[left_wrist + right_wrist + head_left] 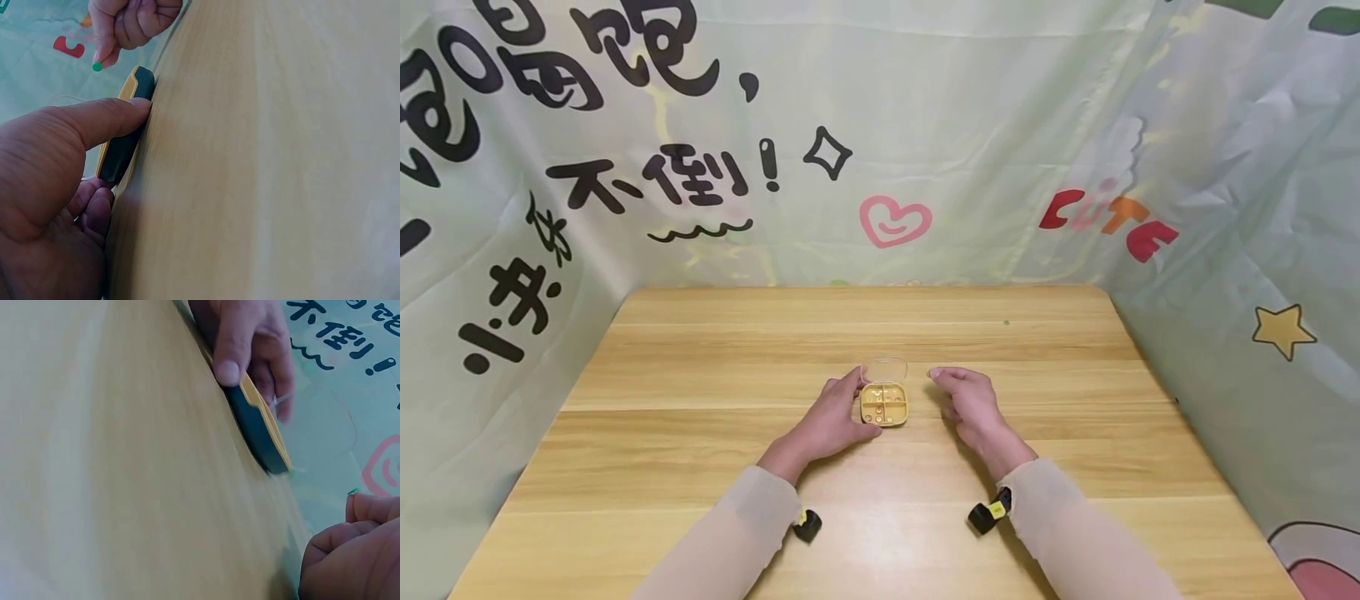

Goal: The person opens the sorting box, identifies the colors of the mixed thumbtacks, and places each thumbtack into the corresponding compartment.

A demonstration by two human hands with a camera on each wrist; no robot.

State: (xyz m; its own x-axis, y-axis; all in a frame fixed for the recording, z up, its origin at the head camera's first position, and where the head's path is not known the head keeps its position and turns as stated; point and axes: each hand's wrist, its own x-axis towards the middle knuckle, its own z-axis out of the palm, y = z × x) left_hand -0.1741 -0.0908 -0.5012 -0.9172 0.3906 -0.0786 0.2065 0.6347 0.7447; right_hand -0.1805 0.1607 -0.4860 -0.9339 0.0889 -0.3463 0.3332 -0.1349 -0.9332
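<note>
A small pill box (895, 413) with a yellow divided inside and dark green outer shell stands on the table, its clear lid (883, 369) raised at the back. Several tiny round pieces lie in its compartments. My left hand (827, 423) holds the box from the left, thumb (119, 119) along the near side and fingers partly hidden behind. Off to the right of the box, apart from it, my right hand (976, 408) pinches a tiny green round piece (97, 66) between thumb and forefinger. Its other fingers are curled in.
A tiny green speck (1006, 322) lies on the wooden table (722, 358), toward the back right. Printed cloth (985, 150) hangs behind the table and along both sides. Each sleeve carries a small black wrist device, such as the right one (988, 512).
</note>
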